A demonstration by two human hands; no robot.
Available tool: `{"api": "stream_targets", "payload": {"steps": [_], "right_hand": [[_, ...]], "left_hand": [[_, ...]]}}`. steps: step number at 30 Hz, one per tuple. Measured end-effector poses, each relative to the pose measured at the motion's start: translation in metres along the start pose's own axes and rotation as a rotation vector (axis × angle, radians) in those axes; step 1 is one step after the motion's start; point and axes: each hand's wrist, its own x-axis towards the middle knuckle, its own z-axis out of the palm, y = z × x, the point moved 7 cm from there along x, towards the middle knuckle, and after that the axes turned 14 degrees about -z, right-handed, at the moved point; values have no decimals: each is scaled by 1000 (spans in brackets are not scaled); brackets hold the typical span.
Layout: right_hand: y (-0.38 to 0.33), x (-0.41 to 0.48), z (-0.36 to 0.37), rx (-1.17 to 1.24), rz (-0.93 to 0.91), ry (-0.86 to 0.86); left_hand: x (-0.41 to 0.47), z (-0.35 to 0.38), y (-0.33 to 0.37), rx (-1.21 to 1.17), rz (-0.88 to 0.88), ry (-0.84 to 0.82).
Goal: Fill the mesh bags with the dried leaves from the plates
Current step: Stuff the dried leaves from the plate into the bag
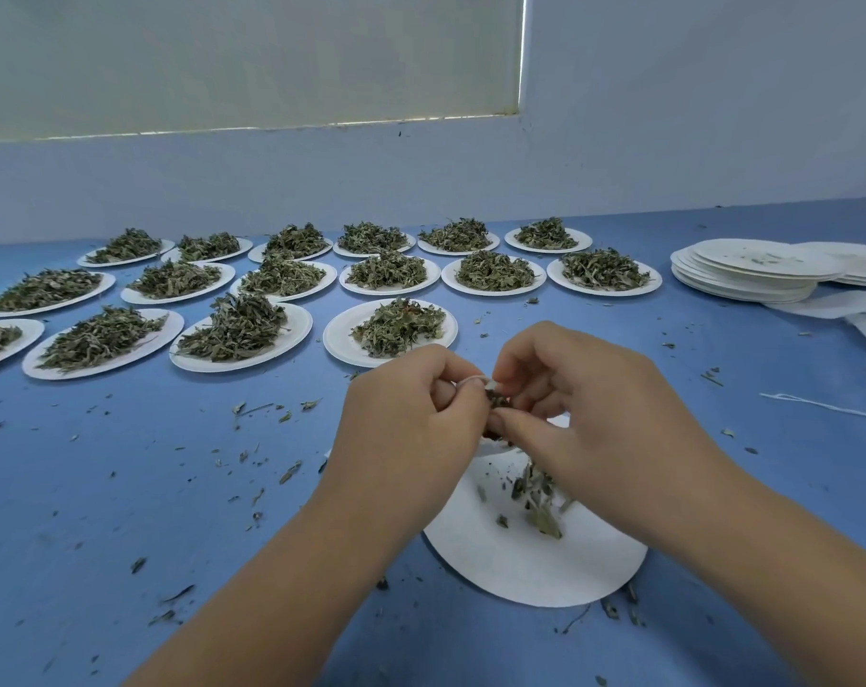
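Head view, and it all happens above the near plate [520, 567]: left hand [411, 409] and right hand [589, 404] each pinch the small mesh bag [476, 382], fingers curled on it, likely holding its mouth open so strays drop back onto the plate. Only a few dried leaves [540, 508] lie there, so this portion looks nearly bagged. Far left, rows of heaped plates [390, 334] wait their turn; far right sits a stack of emptied plates [748, 277].

Matt white paper plate [530, 562] on a smooth blue table [124, 488] — dry, crinkled leaves [537, 508].
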Motion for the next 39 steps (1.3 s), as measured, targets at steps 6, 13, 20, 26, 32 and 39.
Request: {"api": "stream_targets", "payload": {"steps": [6,13,20,26,32,39], "right_hand": [[0,0,-5,25,-25,5],[-7,2,-22,-48,-192,-64],[-11,1,-5,-138,-274,-99],[-10,2,-11,-123,-277,-20],[-16,2,-4,-184,-321,16],[-20,-2,2,-183,-383,-235]], "left_hand": [[3,-4,-3,-54,-27,-5],[9,-16,-8,-160,-79,36],[6,-11,-5,-159,-68,-12],[1,-5,0,-111,-20,-17],[-1,-3,3,-152,-30,-33],[3,-9,-2,-327,-129,-52]]}}
